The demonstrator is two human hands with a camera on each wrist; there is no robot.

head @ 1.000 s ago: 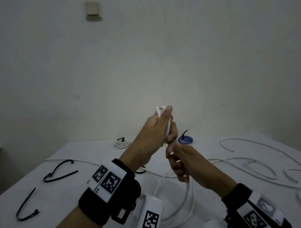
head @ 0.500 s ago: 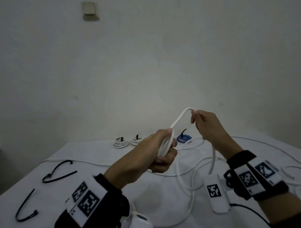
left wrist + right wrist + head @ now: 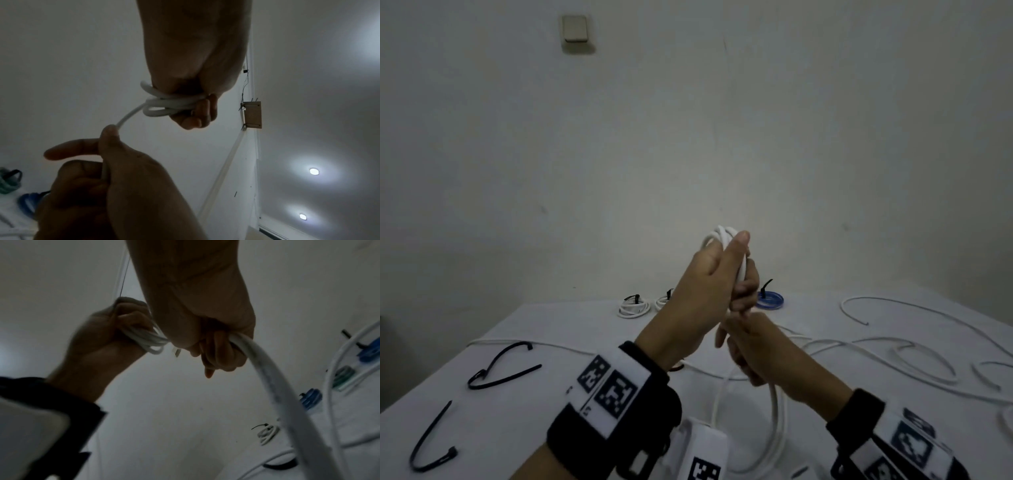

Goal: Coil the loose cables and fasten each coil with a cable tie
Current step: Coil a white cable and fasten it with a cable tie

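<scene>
Cable [image 3: 777,407], white, one in hand: partly wound into a small coil [image 3: 722,236] of about three visible loops, held up above the table [image 3: 571,387] in front of the wall [image 3: 722,137]. Coil stands on edge, long axis roughly upright, top loops poking out above the thumb; the unwound length drops from it down toward the table.

Left hand [image 3: 705,294], one: fingers and thumb wrapped round the coil, gripping it.

Right hand [image 3: 760,349], one: just below the left, touching it, fingers curled round the free run of cable; forefinger held out straighter in the left wrist view.

Plug end [image 3: 176,352], one, small and pale, showing between the two hands in the right wrist view.

Finished coils at the far edge of the table, each bound with a black tie: two white coils [image 3: 633,305], side by side, and one blue coil [image 3: 769,300] to their right. The right wrist view shows more blue and one greenish bundle, too blurred to count surely.

Loose cable ties, black, two at the left: one bent tie [image 3: 496,368] farther off, one curved tie [image 3: 431,442] nearer.

Loose white cables [image 3: 914,356], several curved runs across the right of the table; number unclear.

Wall switch [image 3: 575,29], one, high on the wall.
</scene>
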